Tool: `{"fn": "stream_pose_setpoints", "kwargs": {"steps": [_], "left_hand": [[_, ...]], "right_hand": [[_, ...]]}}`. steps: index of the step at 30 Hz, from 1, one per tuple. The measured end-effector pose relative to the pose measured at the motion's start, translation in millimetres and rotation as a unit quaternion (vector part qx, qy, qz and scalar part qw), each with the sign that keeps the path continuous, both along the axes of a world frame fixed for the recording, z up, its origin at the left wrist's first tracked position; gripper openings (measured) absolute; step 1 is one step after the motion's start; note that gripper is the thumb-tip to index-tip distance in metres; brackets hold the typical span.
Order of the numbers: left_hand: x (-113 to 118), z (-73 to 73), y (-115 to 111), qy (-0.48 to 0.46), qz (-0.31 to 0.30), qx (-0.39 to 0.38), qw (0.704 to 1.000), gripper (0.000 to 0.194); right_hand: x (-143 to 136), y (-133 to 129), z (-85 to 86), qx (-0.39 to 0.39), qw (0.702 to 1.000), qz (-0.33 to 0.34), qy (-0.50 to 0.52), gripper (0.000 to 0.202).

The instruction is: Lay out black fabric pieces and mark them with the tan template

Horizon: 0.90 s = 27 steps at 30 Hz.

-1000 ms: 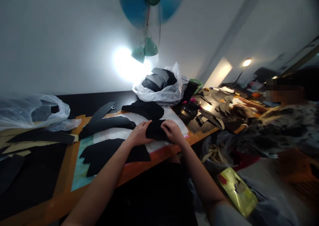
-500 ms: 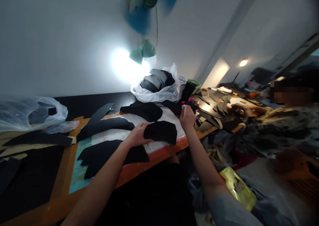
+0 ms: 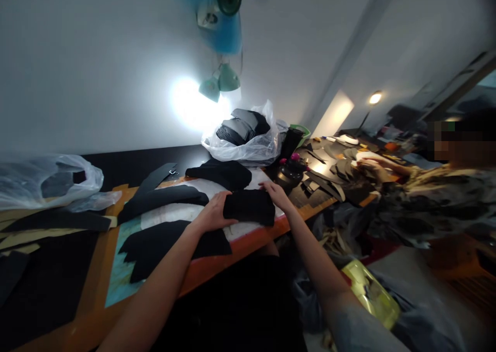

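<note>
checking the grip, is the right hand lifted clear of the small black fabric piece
No, the right hand rests on the far edge of the small black fabric piece, opposite the left hand.

I see a dim room. A very bright lamp [image 3: 186,101] glares white on the wall, and a small light [image 3: 374,97] glows far right. The fan [image 3: 222,5] up top is blurry. The edges look bent, and the dark cloth [image 3: 250,207] shows little detail.

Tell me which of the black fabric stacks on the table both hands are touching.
The small folded black stack at the table's near edge: left hand and right hand flank it. The other stacks lie untouched.
</note>
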State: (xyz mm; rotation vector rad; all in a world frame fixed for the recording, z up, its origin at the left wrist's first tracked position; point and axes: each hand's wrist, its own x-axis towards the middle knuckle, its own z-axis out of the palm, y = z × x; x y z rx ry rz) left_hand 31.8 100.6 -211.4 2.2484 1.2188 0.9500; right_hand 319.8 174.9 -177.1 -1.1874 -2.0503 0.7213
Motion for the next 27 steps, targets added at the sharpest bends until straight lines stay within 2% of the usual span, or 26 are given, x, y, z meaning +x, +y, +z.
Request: {"fn": "stream_pose_setpoints", "kwargs": {"steps": [2,4,6,10,14,18,20,23,25,27], "left_hand": [[0,-4.1,2,0.002,-0.001,0.001,1.000,0.107],[1,-7.3,3,0.015,0.010,0.011,1.000,0.122],[3,-8.0,3,0.038,0.043,0.023,0.998,0.126],[6,-1.2,1,0.089,0.112,0.032,0.989,0.114],[5,7.8,-2,0.074,0.084,0.025,0.993,0.094],[5,11.2,-2,0.044,0.076,0.067,0.994,0.089],[6,10.3,-2,0.040,0.077,0.071,0.994,0.096],[10,6.8,-4,0.080,0.071,0.029,0.994,0.106],[12,4.6,-5,0.109,0.076,0.014,0.991,0.104],[13,3.2,-4,0.111,0.075,0.011,0.991,0.098]], "right_hand": [[5,-9,-9.1,-0.017,0.999,-0.026,0.032,0.071],[2,-18,-17.2,-0.035,0.998,-0.020,0.053,0.069],[-3,-23,-22.4,-0.052,0.996,-0.010,0.068,0.064],[-8,-26,-24.5,-0.045,0.993,-0.047,0.100,0.062],[-8,-39,-23.2,-0.031,0.991,-0.049,0.119,0.060],[-10,-53,-19.4,-0.002,0.991,-0.040,0.124,0.061],[-9,-54,-16.2,0.016,0.994,-0.043,0.096,0.065],[-8,-51,-12.0,0.018,0.999,-0.031,-0.002,0.073],[-13,-51,-9.4,0.013,0.998,-0.035,-0.047,0.076],[-22,-55,-5.6,0.040,0.994,-0.061,-0.087,0.079]]}}
